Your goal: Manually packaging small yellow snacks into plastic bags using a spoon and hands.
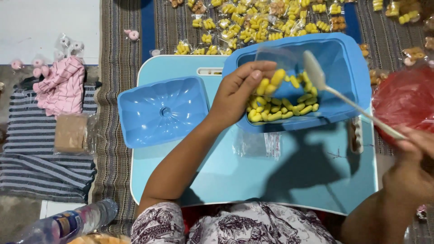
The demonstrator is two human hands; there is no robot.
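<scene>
Head view: right hand (pixel 413 174) half cut off

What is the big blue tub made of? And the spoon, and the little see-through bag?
Blue tub: probably plastic, smooth with soft glare. Spoon: pale, dull, likely plastic, though it could be metal. Small bag in the left hand: thin clear plastic film; yellow pieces show through.

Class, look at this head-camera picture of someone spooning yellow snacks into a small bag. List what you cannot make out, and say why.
Head view only:
- Right hand: cut off by the right edge; its grip on the spoon is blurred.
- Clear bag: the left hand covers its lower part, so its fill is unclear.
- Red bag: contents blurred.
- Packets at the top: too small to count.
- Bottle: cut off at the bottom edge.
</scene>
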